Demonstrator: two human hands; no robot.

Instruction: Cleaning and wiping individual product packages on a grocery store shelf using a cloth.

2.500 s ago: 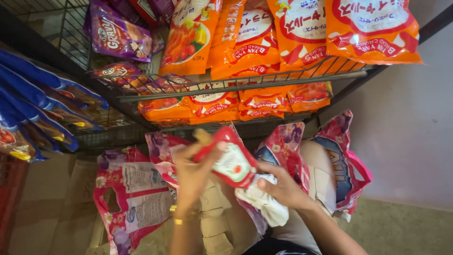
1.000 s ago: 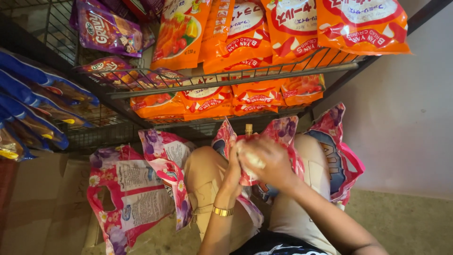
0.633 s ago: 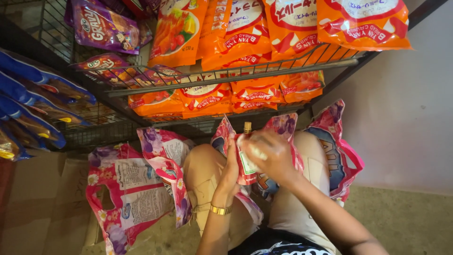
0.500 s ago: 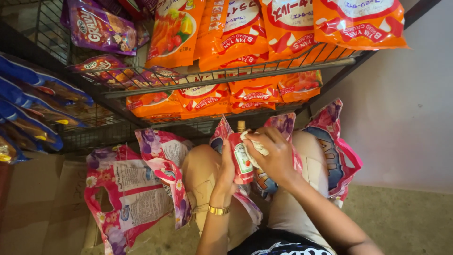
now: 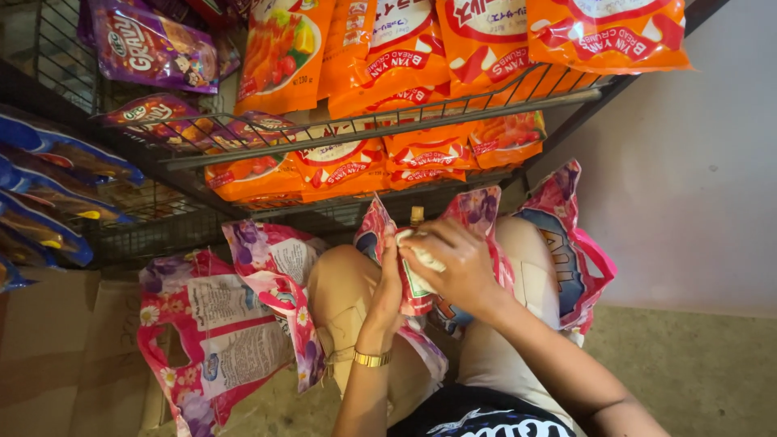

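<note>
Gripping a red-and-white packet [image 5: 417,283] between our right hand [image 5: 457,263] and left hand [image 5: 391,275], both closed on it above our knees, we judge the work midway, with pink floral bags [image 5: 243,324] lying below the orange-stocked wire shelf [image 5: 388,133].

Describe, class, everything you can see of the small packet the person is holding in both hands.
The small packet is a soft, glossy pouch, red at its edges with a white panel and a green patch, and looks like plastic film. It stands roughly upright above the person's knees, in front of the pink floral bags. The right hand wraps over its top and front; the left hand presses its left edge. Most of its face is hidden, so its contents cannot be told.
</note>
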